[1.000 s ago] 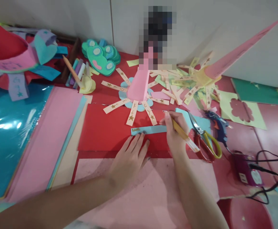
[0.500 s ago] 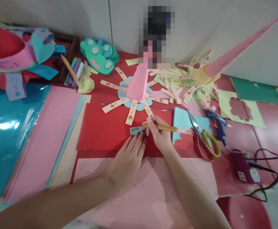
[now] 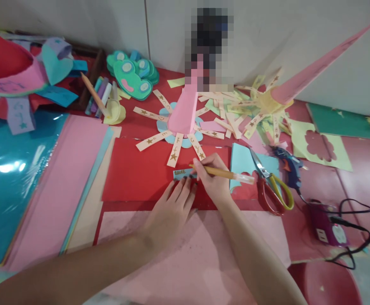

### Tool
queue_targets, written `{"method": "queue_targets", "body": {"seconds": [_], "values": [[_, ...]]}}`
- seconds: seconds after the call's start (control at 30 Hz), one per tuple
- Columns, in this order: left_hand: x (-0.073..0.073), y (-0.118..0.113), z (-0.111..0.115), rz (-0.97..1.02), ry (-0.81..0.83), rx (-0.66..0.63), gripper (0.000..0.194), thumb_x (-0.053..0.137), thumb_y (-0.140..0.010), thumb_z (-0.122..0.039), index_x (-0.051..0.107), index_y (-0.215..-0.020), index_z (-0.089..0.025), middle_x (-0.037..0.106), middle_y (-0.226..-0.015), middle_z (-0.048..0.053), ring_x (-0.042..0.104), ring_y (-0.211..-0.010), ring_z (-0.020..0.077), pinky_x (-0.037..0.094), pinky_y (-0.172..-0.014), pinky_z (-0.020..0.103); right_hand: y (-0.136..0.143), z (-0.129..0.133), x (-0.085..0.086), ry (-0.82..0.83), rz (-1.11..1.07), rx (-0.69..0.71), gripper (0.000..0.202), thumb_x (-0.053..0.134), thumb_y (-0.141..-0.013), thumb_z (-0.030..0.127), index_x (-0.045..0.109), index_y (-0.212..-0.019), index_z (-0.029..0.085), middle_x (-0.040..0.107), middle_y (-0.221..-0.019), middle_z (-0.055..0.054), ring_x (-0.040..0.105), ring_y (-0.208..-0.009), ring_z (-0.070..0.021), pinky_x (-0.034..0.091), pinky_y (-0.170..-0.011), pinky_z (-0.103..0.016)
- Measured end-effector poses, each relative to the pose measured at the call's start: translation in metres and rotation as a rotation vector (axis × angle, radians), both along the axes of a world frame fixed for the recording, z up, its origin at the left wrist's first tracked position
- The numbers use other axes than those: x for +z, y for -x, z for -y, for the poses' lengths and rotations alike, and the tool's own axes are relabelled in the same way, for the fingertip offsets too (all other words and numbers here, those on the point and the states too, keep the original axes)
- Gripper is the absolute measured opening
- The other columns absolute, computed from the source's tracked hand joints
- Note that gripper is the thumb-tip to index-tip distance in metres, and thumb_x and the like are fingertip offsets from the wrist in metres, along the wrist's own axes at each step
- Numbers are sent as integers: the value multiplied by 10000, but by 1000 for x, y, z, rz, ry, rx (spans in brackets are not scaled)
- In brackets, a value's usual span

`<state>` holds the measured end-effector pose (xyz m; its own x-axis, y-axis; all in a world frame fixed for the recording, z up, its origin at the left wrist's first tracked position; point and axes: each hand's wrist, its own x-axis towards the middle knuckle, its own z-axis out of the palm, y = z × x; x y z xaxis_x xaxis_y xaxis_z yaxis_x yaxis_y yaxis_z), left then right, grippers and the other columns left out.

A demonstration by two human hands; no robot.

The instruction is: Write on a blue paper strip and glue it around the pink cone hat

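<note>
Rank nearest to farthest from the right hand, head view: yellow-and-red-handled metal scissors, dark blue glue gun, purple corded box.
1. Scissors: just right of the right hand.
2. Glue gun: past the scissors.
3. Purple box: farther right, lower.

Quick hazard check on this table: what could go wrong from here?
1. The left hand presses on the blue strip; if it slips, the strip could shift near the pen.
2. Its fingers lie close to the writing, so might smudge any wet ink.
3. The scissors lie just beyond the pen's back end; the right hand could knock them.
</note>
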<state>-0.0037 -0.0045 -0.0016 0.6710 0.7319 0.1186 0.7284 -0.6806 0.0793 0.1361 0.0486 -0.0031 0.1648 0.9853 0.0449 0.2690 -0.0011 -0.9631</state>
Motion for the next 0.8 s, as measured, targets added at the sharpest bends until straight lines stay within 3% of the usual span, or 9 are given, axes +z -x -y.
{"method": "queue_targets", "body": {"seconds": [0.2,0.43,0.8], "values": [[0,0,0,11,8,-13,402,340,-929,-246,501,-1249,-62,542,-1271,175,499,-1182,277,366,-1003,418,-2,-2,-4,-2,98,-52,381,620,-747,447,378,-566,214,419,-472,76,470,-441,-81,384,-451,-227],[-2,1,1,3,-46,-11,397,311,-933,-241,519,-1219,-61,557,-1247,170,515,-1160,277,387,-984,416,-2,-3,1,-4,171,30,351,577,-773,389,386,-541,210,404,-445,74,371,-410,-68,325,-428,-223],[-3,0,0,12,-28,-7,396,302,-934,-235,518,-1219,-63,544,-1263,172,491,-1188,276,382,-991,426,-2,-3,-2,-20,175,69,345,562,-786,347,367,-539,205,382,-473,73,345,-432,-65,318,-435,-214]]}}
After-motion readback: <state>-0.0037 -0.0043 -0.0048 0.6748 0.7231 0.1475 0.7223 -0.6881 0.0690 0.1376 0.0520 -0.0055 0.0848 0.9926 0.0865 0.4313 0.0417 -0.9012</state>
